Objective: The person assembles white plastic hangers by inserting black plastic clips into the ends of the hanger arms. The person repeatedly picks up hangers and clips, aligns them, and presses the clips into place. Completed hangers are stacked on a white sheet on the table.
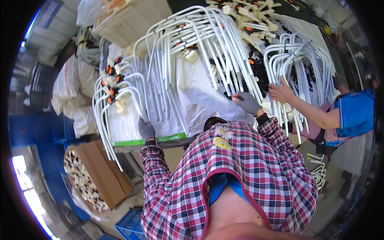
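Observation:
My left hand (147, 130), in a grey glove with bare fingertips, is closed at the lower end of a white bent tube (136, 93) in the left group. Orange-and-black clips (113, 91) and cream plastic pieces sit on the tops of those tubes. My right hand (249, 104), gloved the same way, has its fingers drawn together beside the lower ends of a large stack of white U-shaped tubes (208, 36). A small dark piece shows at its fingertips; its kind cannot be made out.
Cream plastic clamps (252, 20) and small black parts (260, 72) lie across the table. On the right, a co-worker's hand (282, 93) touches another tube stack (300, 56). A cardboard box (100, 168) of parts stands lower left, near white sacks (74, 92).

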`<move>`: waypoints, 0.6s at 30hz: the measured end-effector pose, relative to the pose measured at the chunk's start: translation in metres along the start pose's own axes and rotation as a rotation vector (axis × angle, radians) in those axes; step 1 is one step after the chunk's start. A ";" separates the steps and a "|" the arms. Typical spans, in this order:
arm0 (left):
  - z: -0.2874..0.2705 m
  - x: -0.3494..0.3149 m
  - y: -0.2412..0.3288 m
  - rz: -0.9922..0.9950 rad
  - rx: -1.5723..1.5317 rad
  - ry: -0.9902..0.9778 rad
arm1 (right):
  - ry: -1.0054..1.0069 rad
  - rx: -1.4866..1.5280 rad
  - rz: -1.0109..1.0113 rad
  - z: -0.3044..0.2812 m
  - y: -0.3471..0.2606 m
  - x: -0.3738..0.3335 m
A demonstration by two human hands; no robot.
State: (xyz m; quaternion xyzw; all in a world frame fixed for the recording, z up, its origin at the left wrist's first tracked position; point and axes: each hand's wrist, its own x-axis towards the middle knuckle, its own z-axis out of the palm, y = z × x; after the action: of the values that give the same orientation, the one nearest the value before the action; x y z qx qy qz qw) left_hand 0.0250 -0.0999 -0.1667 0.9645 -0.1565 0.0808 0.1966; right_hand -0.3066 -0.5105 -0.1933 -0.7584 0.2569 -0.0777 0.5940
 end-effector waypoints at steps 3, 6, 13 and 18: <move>0.002 -0.002 0.006 -0.068 0.138 -0.025 | 0.081 0.126 -0.010 -0.005 -0.005 -0.007; -0.001 -0.009 0.010 -0.151 0.223 -0.088 | 0.151 0.063 0.009 -0.007 -0.015 -0.004; -0.001 -0.028 0.017 -0.171 0.182 -0.028 | 0.232 -0.126 -0.112 0.041 -0.024 0.080; -0.004 -0.045 0.011 -0.205 0.111 -0.020 | 0.312 -0.350 0.134 0.091 -0.012 0.149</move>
State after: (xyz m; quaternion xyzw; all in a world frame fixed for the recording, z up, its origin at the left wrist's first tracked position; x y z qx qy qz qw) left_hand -0.0211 -0.0958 -0.1686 0.9856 -0.0543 0.0592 0.1487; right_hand -0.1371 -0.5018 -0.2351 -0.8097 0.4047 -0.1088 0.4107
